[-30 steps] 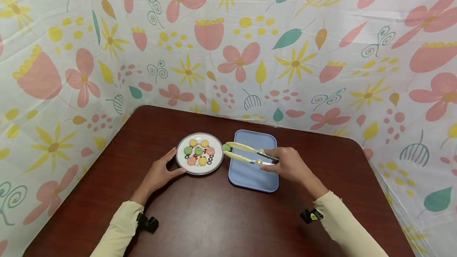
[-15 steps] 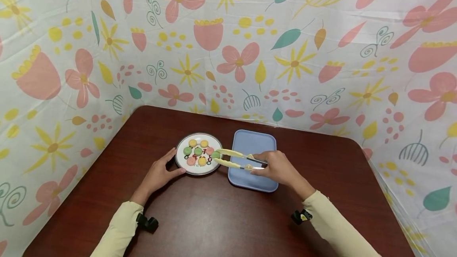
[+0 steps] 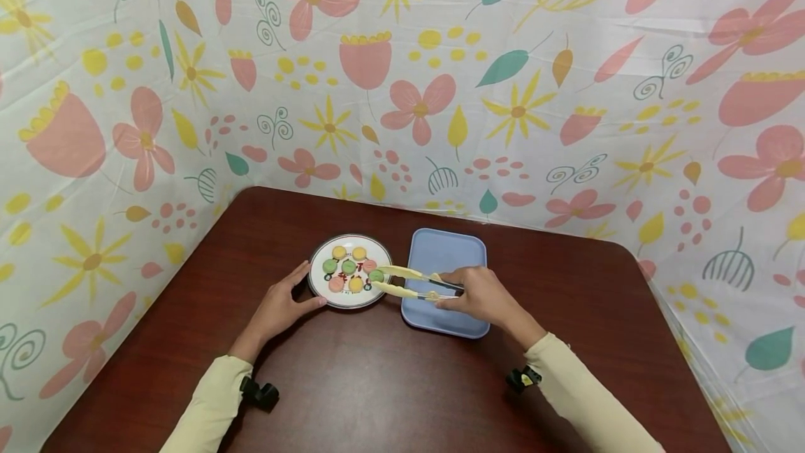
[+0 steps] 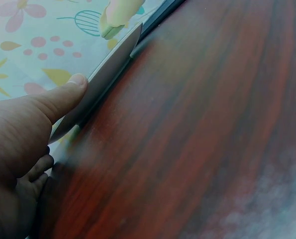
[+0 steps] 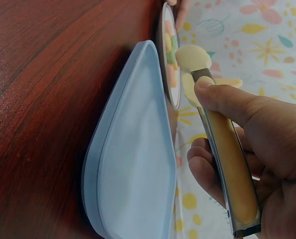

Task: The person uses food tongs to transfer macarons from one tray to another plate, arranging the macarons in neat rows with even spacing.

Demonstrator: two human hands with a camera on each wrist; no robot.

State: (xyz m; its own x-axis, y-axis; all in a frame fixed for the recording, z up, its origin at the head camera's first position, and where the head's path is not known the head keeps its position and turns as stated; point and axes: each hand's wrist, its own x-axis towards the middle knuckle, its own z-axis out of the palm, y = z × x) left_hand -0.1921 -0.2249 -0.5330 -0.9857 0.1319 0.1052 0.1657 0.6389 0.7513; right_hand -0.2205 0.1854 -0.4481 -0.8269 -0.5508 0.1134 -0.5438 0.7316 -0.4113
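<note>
My left hand (image 3: 281,303) holds the near left edge of a white, dark-rimmed plate (image 3: 346,302), its thumb on the rim. My right hand (image 3: 481,292) grips a pair of tongs (image 3: 404,272) with cream-yellow tips and metal handles. Between the tong tips, over the right side of the plate, is a green macaron (image 3: 376,275). Several yellow, pink and green macarons lie in rows on the plate, among them a pink macaron (image 3: 370,265) right beside the tips. The right wrist view shows the thumb pressing along the tong handle (image 5: 227,164).
A blue rectangular tray (image 3: 446,317) lies right of the plate, under the tongs and right hand. Both stand on a dark reddish-brown wooden table (image 3: 352,383). A flower-patterned cloth (image 3: 402,89) hangs behind the table and along its left side.
My right hand has moved left with the tongs, bringing the green macaron from the tray's left edge to over the plate's right side. The left hand has stayed at the plate.
</note>
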